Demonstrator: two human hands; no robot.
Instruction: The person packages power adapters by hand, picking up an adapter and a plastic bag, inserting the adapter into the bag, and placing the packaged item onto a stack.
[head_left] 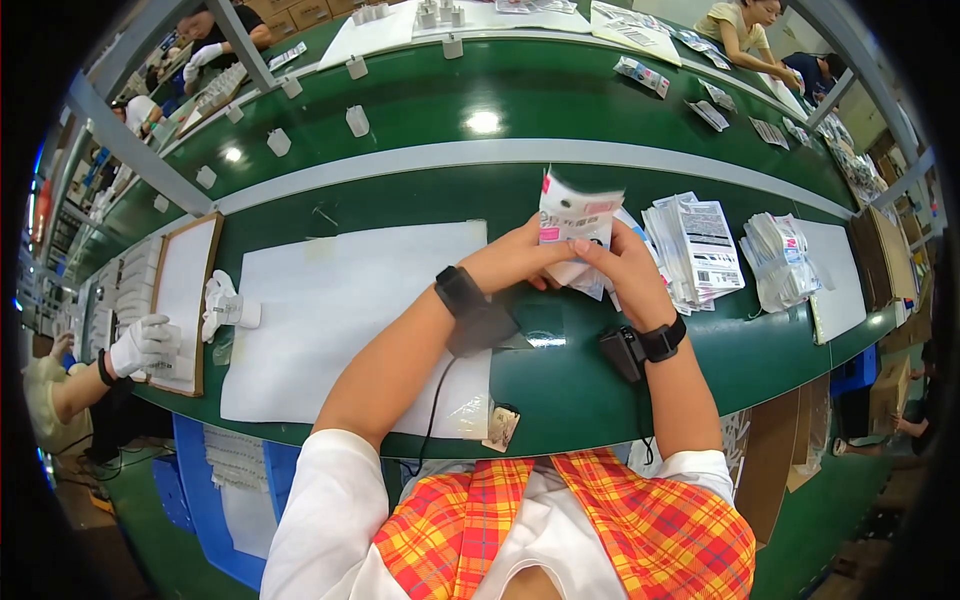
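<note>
In front of me, over the green table, I hold a white printed packaging bag [580, 207] with pink marks, its upper edge standing up. My left hand [520, 252] closes on the bag from the left. On the other side, my right hand [630, 268] grips it with the thumb across its front. Part of a further pack shows below and behind the fingers; the hands hide how many there are. Just right of my right hand lies a loose stack of flat printed packs [700, 250]. Further right is a bundle of similar packs [780, 262].
A white sheet [350, 320] covers the table to my left, with a white glove [220, 303] beside it. A co-worker's gloved hand [142, 345] is by a shallow tray [190, 300]. White blocky pieces [357, 121] and packs [642, 76] lie on the green belt [540, 100] beyond.
</note>
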